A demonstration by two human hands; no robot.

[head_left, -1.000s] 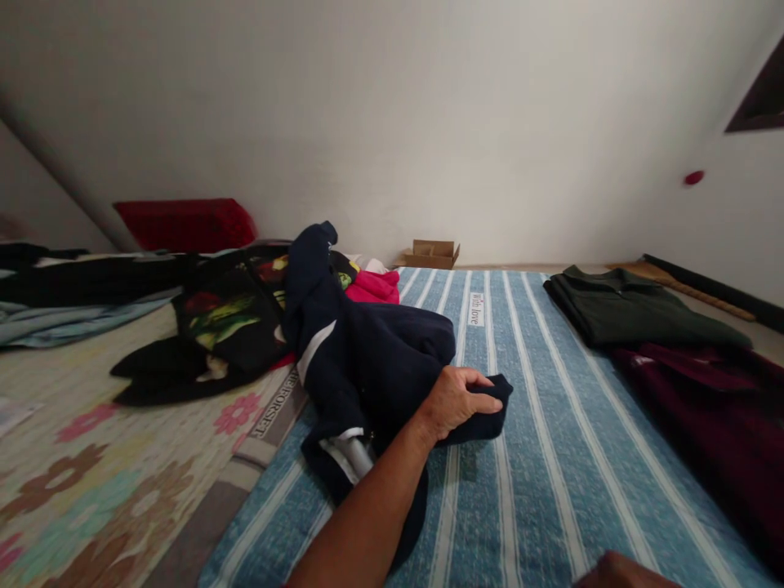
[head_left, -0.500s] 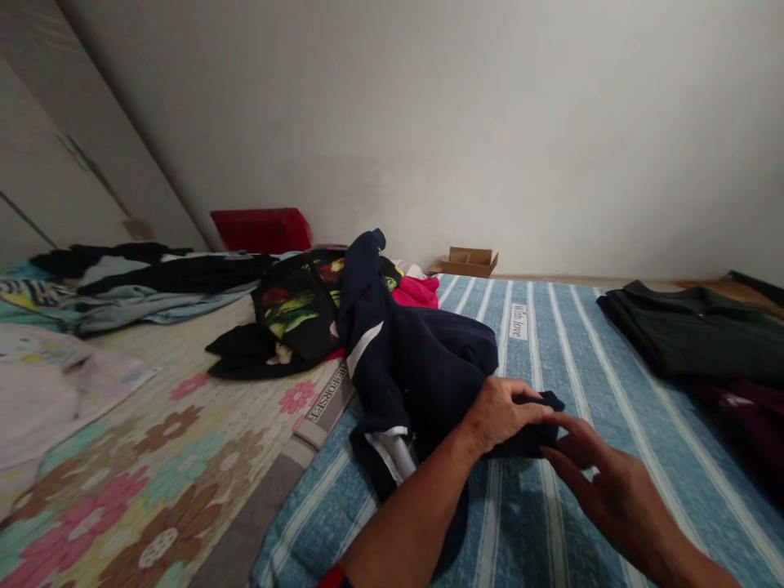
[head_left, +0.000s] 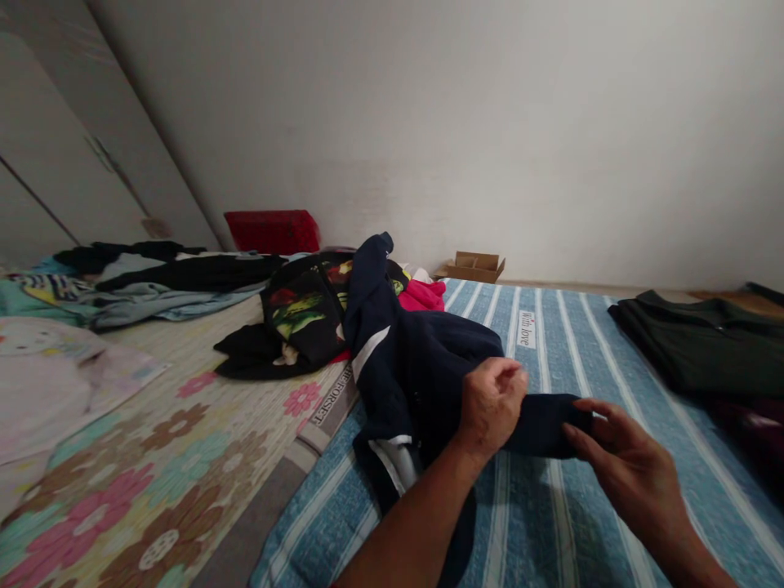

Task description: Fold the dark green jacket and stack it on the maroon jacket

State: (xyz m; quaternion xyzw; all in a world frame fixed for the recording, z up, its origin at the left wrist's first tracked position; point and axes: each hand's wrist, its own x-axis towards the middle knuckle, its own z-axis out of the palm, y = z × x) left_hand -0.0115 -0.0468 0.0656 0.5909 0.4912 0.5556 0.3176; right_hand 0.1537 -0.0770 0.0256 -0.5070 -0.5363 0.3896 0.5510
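Navy-blue cloth garment with a white stripe [head_left: 422, 351]: rumpled, lying mostly on the blue bedcover with white stripes [head_left: 591, 523]; one narrow length extends to the right between the two hands.
Left hand [head_left: 493, 404]: over the narrow length, fingers curled; whether they grip the cloth cannot be told, their tips being hidden.
Right hand [head_left: 637, 465]: thumb and fingers pinching the far end of the narrow length.
White-trimmed opening [head_left: 401, 461]: at the garment's lower left, pale lining showing, beside the left forearm.
Black garment with a colourful print [head_left: 306, 310]: left of the navy garment, which overlaps it in view; contact appears likely, though the light is dim.
Bright pink cloth [head_left: 422, 296]: behind the navy garment, partly covered in view.
Right side of bedcover: dark green folded garment [head_left: 704, 339], with a dark maroon cloth [head_left: 750, 420] nearer the camera.
Floral quilt [head_left: 238, 433]: left of the bedcover, bearing a pale pink garment [head_left: 67, 376].
Far edge: open brown cardboard box [head_left: 478, 266] near the wall.
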